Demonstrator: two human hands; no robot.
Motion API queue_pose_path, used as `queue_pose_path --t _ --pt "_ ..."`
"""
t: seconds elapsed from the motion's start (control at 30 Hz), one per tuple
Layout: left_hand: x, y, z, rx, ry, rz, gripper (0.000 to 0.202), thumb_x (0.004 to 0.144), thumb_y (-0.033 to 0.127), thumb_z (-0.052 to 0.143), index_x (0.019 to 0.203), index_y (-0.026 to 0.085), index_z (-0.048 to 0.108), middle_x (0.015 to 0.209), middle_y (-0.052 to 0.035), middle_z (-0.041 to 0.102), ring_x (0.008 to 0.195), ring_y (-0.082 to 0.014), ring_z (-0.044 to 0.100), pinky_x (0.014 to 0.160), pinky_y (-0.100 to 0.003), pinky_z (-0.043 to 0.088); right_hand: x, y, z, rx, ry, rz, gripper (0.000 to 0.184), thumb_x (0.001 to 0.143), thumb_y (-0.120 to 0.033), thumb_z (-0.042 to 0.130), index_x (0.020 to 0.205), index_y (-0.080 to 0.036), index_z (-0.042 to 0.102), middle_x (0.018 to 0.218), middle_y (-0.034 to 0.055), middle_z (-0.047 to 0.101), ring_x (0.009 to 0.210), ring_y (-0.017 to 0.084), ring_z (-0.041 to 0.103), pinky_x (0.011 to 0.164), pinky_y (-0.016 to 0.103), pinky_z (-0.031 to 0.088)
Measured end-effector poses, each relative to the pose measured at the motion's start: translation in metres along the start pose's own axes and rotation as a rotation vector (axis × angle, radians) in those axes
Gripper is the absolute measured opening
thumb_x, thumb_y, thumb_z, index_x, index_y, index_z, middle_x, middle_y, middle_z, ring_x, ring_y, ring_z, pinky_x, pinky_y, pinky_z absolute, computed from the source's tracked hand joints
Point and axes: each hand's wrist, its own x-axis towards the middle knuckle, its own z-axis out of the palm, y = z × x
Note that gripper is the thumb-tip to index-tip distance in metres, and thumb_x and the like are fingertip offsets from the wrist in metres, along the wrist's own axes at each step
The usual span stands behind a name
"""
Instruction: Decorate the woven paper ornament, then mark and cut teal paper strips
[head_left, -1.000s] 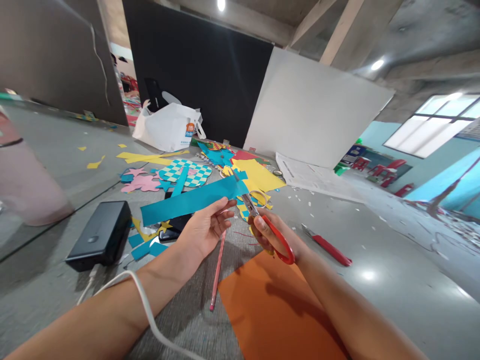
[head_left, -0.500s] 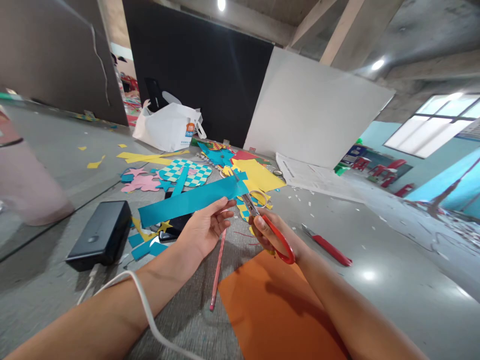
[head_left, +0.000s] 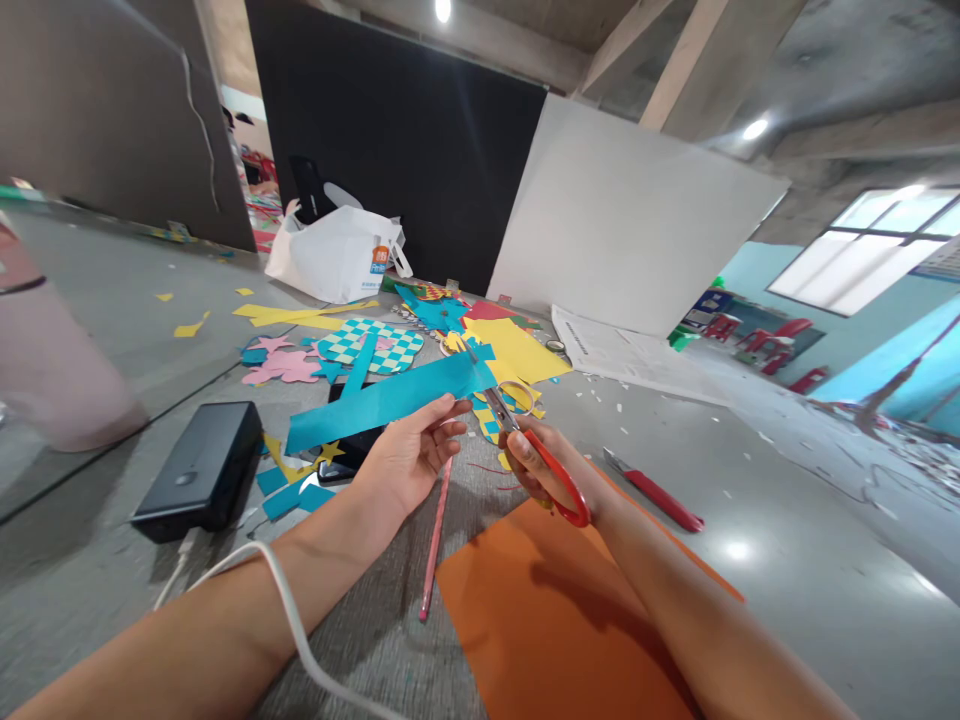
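My left hand pinches a long teal paper strip near its right end. The strip's far end lies across the blades of the red-handled scissors, which my right hand grips by the loops. A pink pencil lies on the grey carpet below my left hand. Under my right forearm is an orange paper sheet. A white cable drapes over my left forearm.
A heap of coloured paper cut-outs lies ahead, beside a black power bank and a red utility knife. Farther back stand a white plastic bag and white board. A pink-clad person's leg shows at far left.
The orange sheet now extends out to the right of my right forearm. The teal strip has shifted slightly against the scissors, and both hands stay nearly still.
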Motion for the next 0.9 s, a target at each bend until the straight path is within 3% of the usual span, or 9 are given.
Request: queue_pose_path --t 0.9 --pt "0.0013 0.0004 -0.0004 0.010 0.007 0.026 0.011 0.095 0.008 0.067 0.089 0.006 0.076 0.088 -0.0090 0.080 0.054 -0.0080 0.068 0.043 -0.016 0.054 -0.0003 0.0010 -0.0018 -0.047 0.039 0.003 0.065 0.082 -0.088 0.054 0.086 -0.023 0.044 0.061 -0.0085 0.033 0.046 0.008 0.028 0.040 0.022 0.026"
